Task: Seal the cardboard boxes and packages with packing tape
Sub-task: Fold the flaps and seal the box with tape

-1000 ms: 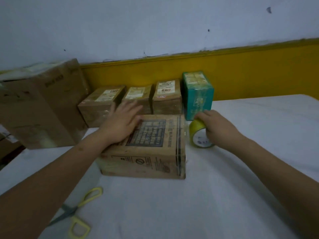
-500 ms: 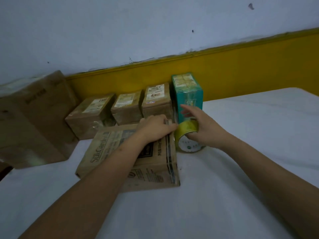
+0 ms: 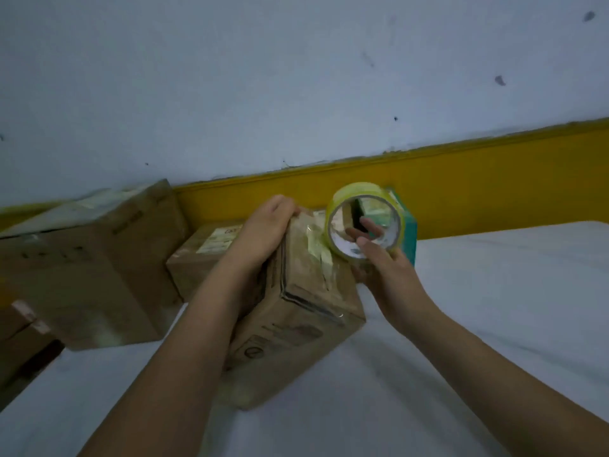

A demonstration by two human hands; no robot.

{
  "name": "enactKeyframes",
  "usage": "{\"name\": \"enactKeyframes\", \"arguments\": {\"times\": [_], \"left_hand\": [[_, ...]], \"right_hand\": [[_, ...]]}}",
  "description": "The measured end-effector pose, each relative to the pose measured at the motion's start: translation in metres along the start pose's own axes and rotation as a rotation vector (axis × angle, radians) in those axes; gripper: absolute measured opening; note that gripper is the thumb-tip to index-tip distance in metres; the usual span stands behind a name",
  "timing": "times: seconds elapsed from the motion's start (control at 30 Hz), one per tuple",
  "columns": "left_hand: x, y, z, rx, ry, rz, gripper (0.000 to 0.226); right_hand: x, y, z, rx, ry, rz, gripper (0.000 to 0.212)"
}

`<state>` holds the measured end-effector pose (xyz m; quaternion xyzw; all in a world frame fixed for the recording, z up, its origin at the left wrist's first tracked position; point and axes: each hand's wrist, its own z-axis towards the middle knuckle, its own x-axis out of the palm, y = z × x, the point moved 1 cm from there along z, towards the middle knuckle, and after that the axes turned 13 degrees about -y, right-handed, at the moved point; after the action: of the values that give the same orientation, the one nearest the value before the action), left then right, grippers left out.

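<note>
Grasping the yellow tape roll (image 3: pixel 362 189), right hand (image 3: pixel 392 275) hooks fingers (image 3: pixel 370 225) through its core, at the cardboard box (image 3: pixel 296 324) top's far right. Left hand (image 3: pixel 263 232) grip curls over the box's far edge. Box tilted, low edge on white surface (image 3: pixel 494 308). Behind: teal box (image 3: pixel 408 239), labelled small box (image 3: pixel 204 255), large carton (image 3: pixel 85 268) at left; grey wall (image 3: pixel 296 94), yellow band (image 3: pixel 461 183).

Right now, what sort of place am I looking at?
Probably an informal parcel-packing spot: labelled parcels along the wall, the right hand holding a tape roll, the left hand gripping a cardboard box.
</note>
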<state>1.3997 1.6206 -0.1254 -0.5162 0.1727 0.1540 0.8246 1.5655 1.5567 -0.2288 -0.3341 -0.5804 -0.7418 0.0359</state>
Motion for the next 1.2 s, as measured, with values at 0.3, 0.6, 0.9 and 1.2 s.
{"name": "enactKeyframes", "arguments": {"times": [0.3,0.6,0.9,1.2], "left_hand": [[-0.051,-0.004,0.003,-0.496,-0.044,-0.304,0.037],[-0.066,0.030,-0.007,-0.515,0.007,-0.507,0.010],[-0.058,0.037,0.004,-0.504,-0.003,-0.581,0.006],[-0.071,0.022,-0.005,-0.327,0.114,-0.467,0.033]], "right_hand": [[0.102,0.044,0.005,-0.189,0.013,-0.550,0.037],[0.073,0.099,0.033,-0.579,-0.038,-0.753,0.021],[-0.003,-0.011,0.023,-0.446,0.003,-1.120,0.015],[0.032,0.066,-0.026,-0.553,0.169,-1.136,0.071]]}}
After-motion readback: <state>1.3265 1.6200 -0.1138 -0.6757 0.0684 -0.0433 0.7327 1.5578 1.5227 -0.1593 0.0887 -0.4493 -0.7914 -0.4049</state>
